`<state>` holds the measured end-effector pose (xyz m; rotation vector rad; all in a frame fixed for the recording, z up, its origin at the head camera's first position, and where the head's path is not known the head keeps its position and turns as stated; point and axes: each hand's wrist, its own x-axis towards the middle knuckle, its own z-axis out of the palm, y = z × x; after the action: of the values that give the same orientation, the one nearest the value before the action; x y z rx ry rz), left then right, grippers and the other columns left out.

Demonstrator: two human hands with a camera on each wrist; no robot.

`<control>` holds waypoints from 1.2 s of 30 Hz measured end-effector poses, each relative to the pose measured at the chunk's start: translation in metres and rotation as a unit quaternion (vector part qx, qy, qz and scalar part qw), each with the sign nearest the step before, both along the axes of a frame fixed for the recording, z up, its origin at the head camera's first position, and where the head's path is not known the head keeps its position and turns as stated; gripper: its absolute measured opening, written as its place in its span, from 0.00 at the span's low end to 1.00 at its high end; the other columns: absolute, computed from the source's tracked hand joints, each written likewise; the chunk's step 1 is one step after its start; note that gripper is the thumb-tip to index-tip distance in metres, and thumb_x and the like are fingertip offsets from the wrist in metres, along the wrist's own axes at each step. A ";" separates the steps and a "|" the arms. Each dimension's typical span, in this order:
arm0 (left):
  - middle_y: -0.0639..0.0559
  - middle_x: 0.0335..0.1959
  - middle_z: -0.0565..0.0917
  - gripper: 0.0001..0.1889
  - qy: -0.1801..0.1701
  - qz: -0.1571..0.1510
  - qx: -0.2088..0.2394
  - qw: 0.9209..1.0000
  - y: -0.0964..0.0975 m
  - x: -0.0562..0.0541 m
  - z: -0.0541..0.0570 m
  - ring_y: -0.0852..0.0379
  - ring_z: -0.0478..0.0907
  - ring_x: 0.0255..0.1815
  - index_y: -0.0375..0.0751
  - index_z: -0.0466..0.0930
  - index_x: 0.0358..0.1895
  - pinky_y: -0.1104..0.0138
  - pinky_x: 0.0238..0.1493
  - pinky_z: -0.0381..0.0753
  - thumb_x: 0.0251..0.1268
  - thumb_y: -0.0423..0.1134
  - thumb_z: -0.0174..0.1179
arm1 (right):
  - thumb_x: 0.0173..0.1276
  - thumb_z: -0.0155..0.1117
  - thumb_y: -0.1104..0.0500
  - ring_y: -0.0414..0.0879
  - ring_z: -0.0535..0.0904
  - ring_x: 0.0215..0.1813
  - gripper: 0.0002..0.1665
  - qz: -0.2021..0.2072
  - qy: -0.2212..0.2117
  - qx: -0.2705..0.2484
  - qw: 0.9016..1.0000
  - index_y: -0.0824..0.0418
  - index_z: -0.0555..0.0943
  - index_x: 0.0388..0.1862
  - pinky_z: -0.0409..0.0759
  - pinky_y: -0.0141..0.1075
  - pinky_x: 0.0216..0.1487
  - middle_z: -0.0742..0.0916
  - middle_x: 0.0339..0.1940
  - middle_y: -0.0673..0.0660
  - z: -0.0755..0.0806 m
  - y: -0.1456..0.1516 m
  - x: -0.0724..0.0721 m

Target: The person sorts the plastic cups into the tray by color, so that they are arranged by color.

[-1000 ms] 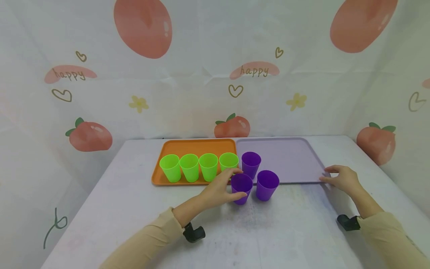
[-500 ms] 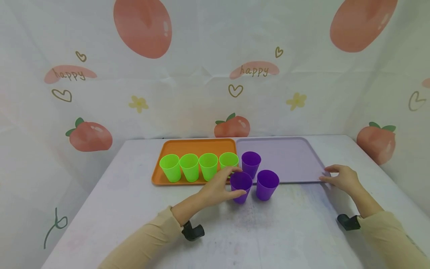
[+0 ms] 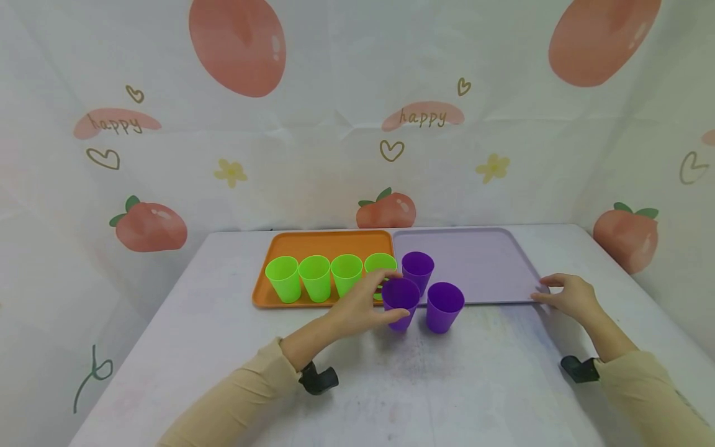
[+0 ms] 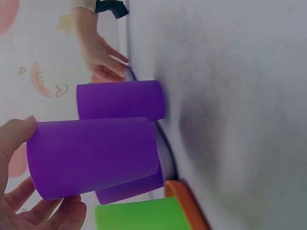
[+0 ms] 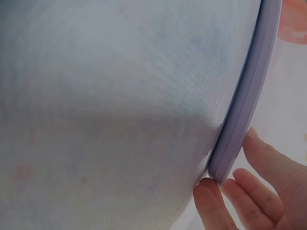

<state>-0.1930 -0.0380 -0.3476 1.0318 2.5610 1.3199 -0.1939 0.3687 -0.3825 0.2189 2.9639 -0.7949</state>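
Observation:
My left hand [image 3: 359, 308] holds a purple cup [image 3: 400, 305] near its rim, thumb on one side and fingers on the other. In the left wrist view the cup [image 4: 93, 155] looks raised a little off the table. Just right of it another purple cup [image 3: 444, 313] stands on the table. A third purple cup [image 3: 418, 273] is upright at the near left corner of the lilac tray [image 3: 475, 261]. That tray's near right corner is pinched by my right hand [image 3: 572, 299], the thumb [image 5: 261, 151] against its rim.
An orange tray [image 3: 329, 242] adjoins the lilac one on the left. Several green cups [image 3: 314, 282] stand in a row along its front, the rightmost partly behind my left hand. Behind the white table [image 3: 447, 391] hangs a printed cloth [image 3: 335, 167].
The left hand has lifted the purple cup slightly and moved it a little away from me, toward the trays. My right hand stays at the lilac tray's corner.

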 end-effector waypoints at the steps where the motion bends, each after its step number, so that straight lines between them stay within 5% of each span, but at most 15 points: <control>1: 0.47 0.55 0.75 0.31 0.004 -0.001 0.000 1.000 0.000 0.000 0.002 0.54 0.76 0.54 0.39 0.67 0.60 0.65 0.55 0.79 0.53 0.41 0.68 | 0.59 0.65 0.50 0.74 0.66 0.55 0.38 0.000 -0.001 0.001 1.000 0.77 0.68 0.57 0.71 0.62 0.50 0.70 0.57 0.82 0.000 0.000 0.000; 21: 0.47 0.54 0.77 0.30 0.094 -0.006 0.010 0.995 0.013 -0.011 0.043 0.54 0.76 0.53 0.38 0.69 0.58 0.66 0.56 0.79 0.52 0.42 0.68 | 0.59 0.65 0.49 0.70 0.71 0.51 0.38 -0.006 -0.008 -0.003 1.000 0.77 0.68 0.57 0.74 0.61 0.49 0.70 0.57 0.81 0.002 -0.002 0.001; 36: 0.51 0.56 0.76 0.31 0.085 0.007 0.019 0.996 0.046 -0.024 0.058 0.57 0.76 0.54 0.44 0.68 0.60 0.70 0.57 0.77 0.53 0.46 0.68 | 0.59 0.65 0.48 0.69 0.71 0.50 0.39 -0.010 -0.017 -0.006 1.000 0.77 0.68 0.57 0.75 0.59 0.49 0.70 0.57 0.81 0.002 -0.002 0.001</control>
<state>-0.2172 0.0084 -0.2894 1.1850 2.6779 1.3438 -0.1929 0.3667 -0.3805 0.2594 2.9280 -0.8035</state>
